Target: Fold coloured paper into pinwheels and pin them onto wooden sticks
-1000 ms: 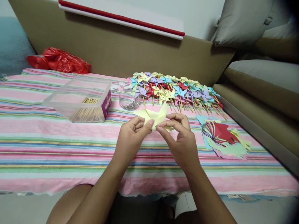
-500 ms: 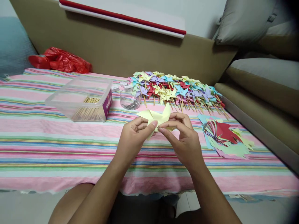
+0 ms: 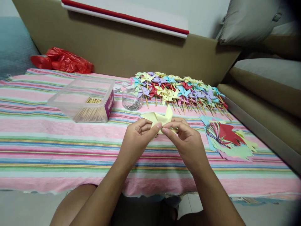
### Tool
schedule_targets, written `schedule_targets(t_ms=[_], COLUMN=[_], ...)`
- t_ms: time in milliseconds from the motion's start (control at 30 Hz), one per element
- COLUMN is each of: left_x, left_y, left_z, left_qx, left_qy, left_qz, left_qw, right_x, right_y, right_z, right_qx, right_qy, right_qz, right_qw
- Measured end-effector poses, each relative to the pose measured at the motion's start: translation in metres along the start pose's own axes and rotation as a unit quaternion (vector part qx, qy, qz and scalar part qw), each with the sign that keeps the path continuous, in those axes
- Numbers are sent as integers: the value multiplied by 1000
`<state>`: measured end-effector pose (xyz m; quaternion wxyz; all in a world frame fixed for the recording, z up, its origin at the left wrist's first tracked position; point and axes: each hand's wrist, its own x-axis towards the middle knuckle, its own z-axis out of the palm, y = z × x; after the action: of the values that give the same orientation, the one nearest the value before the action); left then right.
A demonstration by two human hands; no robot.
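Note:
A pale yellow cut paper piece [image 3: 160, 117], partly folded into a pinwheel shape, is held above the striped tablecloth [image 3: 58, 144]. My left hand [image 3: 137, 139] pinches it from the left, thumb and fingers closed on the paper. My right hand [image 3: 187, 142] pinches it from the right, fingertips meeting those of the left at the paper's middle. Behind the hands lies a row of finished coloured paper pinwheels on wooden sticks [image 3: 178, 91].
A clear plastic box of wooden sticks [image 3: 82, 100] stands at the left, a small clear jar of metal pins [image 3: 131, 100] beside it. A stack of cut coloured papers [image 3: 227, 138] lies at the right. A red plastic bag [image 3: 62, 60] sits far left. A sofa borders the table behind and right.
Both hands have shifted slightly right and closer together on the yellow paper, whose flaps have been folded further toward the middle. Everything else holds still.

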<state>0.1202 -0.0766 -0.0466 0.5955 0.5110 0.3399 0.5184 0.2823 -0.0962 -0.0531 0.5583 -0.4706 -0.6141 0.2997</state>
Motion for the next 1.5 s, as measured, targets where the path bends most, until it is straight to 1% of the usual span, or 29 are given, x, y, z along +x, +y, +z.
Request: schedule_targets(t_ms=[133, 300, 367, 467, 533, 600, 767, 833, 1000, 1100, 1267, 1500], left_x=[0, 1, 1, 1, 2, 2, 0, -1, -2, -2, -2, -2], left_y=[-1, -3, -4, -8, -10, -12, -12, -11, -9, -8, -8, -8], left_z=[0, 0, 0, 0, 0, -1, -4, -4, -5, -6, -6, -7], left_qx=[8, 9, 14, 22, 33, 56, 136, 159, 205, 227, 251, 290], left_qy=[1, -33, -43, -49, -54, -55, -47, -47, -47, -42, -34, -17], left_qz=[0, 14, 18, 23, 34, 51, 94, 106, 126, 132, 123, 137], left_qw=[1000, 999, 999, 998, 997, 996, 985, 980, 970, 964, 960, 947], right_x=[-1, -3, -3, -2, -1, -1, -1, -2, -3, -3, -3, -3], right_y=[-2, -2, -1, -1, -2, -3, -6, -5, -2, 1, 6, 13], right_z=[1, 3, 3, 5, 6, 6, 5, 4, 5, 6, 8, 13], right_qx=[45, 124, 147, 186, 221, 244, 240, 242, 260, 257, 258, 274], right_qy=[-4, 5, 10, 38, 56, 58, -2, -13, -17, -14, -6, 22], right_qz=[55, 107, 119, 127, 132, 142, 162, 165, 189, 195, 186, 179], right_qw=[997, 986, 982, 973, 965, 958, 957, 956, 947, 946, 948, 945])
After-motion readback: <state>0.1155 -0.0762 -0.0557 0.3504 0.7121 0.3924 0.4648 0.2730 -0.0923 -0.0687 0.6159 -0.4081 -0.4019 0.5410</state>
